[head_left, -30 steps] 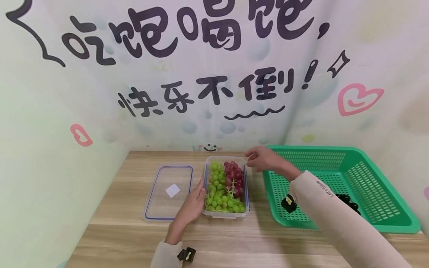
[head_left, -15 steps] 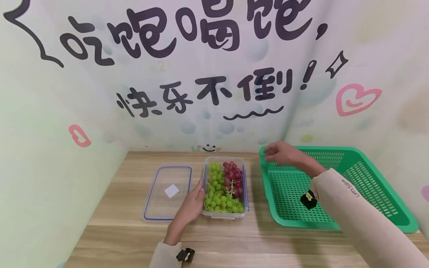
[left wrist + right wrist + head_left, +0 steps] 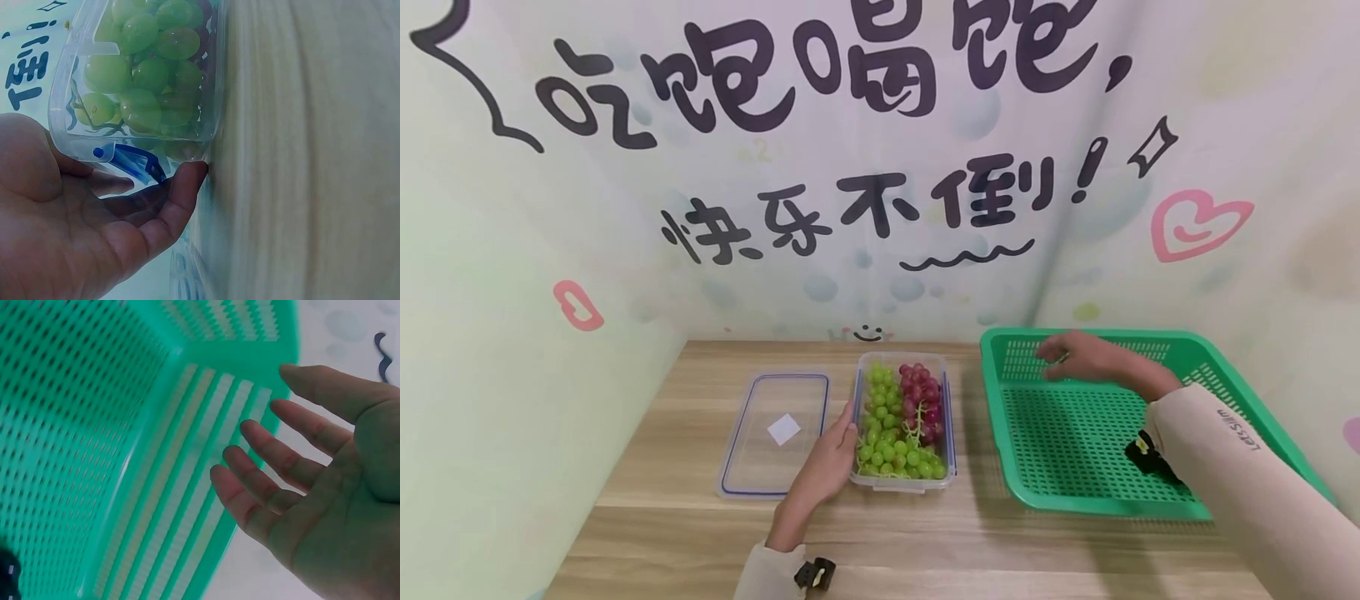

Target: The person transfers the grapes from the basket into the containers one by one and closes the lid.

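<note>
A clear plastic container (image 3: pixel 895 482) holds green grapes (image 3: pixel 883 408) and red grapes (image 3: pixel 921 387). My left hand (image 3: pixel 827 462) rests along its left side; in the left wrist view the hand (image 3: pixel 119 225) has its fingers against the wall by a blue-edged clasp (image 3: pixel 140 164). My right hand (image 3: pixel 1086 357), holding nothing, is above the back part of the green basket (image 3: pixel 1011 492). In the right wrist view the hand (image 3: pixel 325 469) has its fingers spread and loosely bent near the basket's slotted wall (image 3: pixel 187 456).
A clear lid with a blue seal (image 3: pixel 752 433) and a white square on it lies left of the container on the wooden table (image 3: pixel 700 542). At the left edge of the right wrist view a dark object (image 3: pixel 7 575) shows in the basket. A printed wall hanging stands behind.
My right hand has moved right, from beside the container's back corner to over the basket. My left hand has stayed at the container's side.
</note>
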A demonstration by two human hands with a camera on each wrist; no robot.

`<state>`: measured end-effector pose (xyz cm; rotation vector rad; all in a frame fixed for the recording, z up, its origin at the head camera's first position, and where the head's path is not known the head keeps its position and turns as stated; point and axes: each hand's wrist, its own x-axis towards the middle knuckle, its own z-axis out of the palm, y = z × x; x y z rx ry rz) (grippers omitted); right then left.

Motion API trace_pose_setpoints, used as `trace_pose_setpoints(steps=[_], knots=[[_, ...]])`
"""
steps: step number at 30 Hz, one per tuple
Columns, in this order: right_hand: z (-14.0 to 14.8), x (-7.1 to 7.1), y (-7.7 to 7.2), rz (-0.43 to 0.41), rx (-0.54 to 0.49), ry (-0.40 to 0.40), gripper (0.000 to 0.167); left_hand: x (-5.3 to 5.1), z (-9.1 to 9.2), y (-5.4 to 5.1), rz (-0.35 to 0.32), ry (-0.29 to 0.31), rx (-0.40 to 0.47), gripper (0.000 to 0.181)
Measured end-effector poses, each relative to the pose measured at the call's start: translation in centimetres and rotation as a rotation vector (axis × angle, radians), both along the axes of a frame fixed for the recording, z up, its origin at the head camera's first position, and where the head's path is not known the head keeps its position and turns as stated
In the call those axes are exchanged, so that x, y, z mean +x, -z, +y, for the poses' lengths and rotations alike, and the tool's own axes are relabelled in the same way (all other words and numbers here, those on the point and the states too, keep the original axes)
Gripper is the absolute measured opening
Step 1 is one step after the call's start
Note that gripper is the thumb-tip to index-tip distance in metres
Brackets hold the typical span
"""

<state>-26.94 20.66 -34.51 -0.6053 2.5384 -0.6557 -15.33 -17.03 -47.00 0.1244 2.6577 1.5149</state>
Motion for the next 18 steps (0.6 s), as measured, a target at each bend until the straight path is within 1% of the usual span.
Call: trace_pose_setpoints(steps=[5, 9, 12, 14, 18], knots=[[2.4, -0.2, 0.5, -0.044, 0.098, -0.021, 0.058, 0.1, 0.0, -0.2, -0.012, -0.003, 0.001, 0.052], [3.8, -0.1, 0.9, -0.039, 0.192, -0.081, 0.058, 0.1, 0.0, -0.1, -0.005, -0.003, -0.006, 0.052], [4.8, 0.2, 1.2, -0.051, 0.262, -0.099, 0.061, 0.1, 0.0, 0.0, 0.005, 0.002, -0.01, 0.051], [5.5, 0.4, 1.2, -0.112, 0.299, -0.059, 0.065, 0.1, 0.0, 0.1, 0.013, 0.007, -0.01, 0.051], [6.8, 0.8, 1.5, -0.234, 0.358, 0.065, 0.074, 0.1, 0.0, 0.0, 0.007, 0.009, -0.005, 0.051]])
